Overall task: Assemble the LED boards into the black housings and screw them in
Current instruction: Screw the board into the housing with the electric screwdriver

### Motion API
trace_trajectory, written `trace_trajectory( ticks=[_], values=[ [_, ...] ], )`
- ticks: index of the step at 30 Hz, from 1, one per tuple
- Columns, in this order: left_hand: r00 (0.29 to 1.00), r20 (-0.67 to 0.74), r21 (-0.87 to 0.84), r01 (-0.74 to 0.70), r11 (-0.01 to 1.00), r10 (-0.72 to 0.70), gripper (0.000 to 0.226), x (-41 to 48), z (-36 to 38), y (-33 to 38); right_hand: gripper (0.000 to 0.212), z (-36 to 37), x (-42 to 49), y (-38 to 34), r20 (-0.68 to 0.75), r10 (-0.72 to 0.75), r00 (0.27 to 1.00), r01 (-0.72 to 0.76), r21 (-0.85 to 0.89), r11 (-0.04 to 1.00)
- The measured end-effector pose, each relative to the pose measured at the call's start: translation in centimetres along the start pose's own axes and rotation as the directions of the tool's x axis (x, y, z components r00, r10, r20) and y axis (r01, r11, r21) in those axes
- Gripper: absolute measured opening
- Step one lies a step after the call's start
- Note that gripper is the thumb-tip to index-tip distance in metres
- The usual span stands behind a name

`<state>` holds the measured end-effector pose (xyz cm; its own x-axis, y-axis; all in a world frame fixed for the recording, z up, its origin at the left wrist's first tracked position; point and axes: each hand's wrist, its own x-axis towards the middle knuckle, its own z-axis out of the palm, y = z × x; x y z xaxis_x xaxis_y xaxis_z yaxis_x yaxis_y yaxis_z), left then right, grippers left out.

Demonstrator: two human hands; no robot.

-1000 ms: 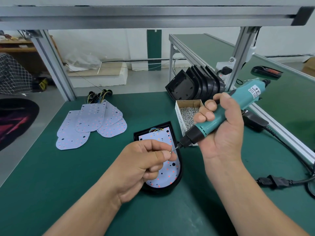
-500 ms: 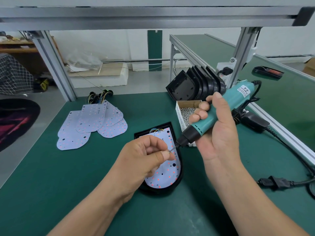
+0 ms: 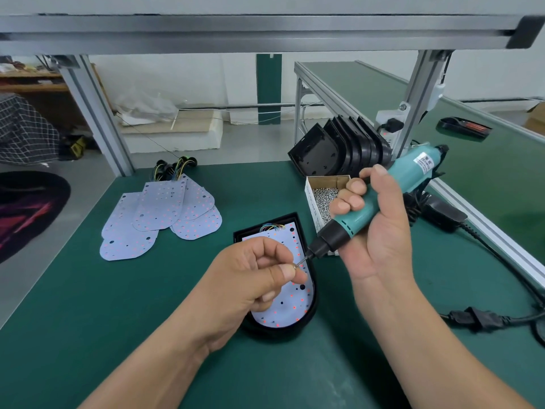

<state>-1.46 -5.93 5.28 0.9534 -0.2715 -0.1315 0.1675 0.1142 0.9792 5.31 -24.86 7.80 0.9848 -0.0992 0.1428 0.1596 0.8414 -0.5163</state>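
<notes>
worker at a green counter [image 3: 88, 320] sets a screw to an electric screwdriver [image 3: 380, 196]. the left hand [image 3: 253, 278] is curled, thumb and forefinger pinching what appears to be a small screw against the tip of the bit. the right hand [image 3: 374, 228] is wrapped round the tool's teal body. the screwdriver's long axis slants from upper right down to lower left, with the bit pointing at the left fingertips, just above the led board [image 3: 283, 311].

the board lies seated in a black housing [image 3: 277, 331] at the middle of the counter, partly under the left hand. its long axis runs away from the worker, rounded end nearest, straight end with the coloured wires farthest. neither hand holds the housing down.

the likely trouble: the screw could drop off the bit on the way to its hole, or the bit could skid and score the board if the tool comes down at a slant. the loose housing could also turn under the driving.

a box of screws [image 3: 324, 196], a row of empty housings [image 3: 339, 149] and spare boards [image 3: 159, 214] lie beyond.
</notes>
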Motion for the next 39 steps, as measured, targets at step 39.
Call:
trace_trajectory(
  ticks=[39],
  values=[
    [0.873, -0.468, 0.786, 0.341, 0.515, 0.135, 0.062, 3.2, -3.5, -1.1, 0.012, -0.5, -0.4, 2.1, 0.076, 0.102, 0.992, -0.078, -0.276, 0.958]
  ],
)
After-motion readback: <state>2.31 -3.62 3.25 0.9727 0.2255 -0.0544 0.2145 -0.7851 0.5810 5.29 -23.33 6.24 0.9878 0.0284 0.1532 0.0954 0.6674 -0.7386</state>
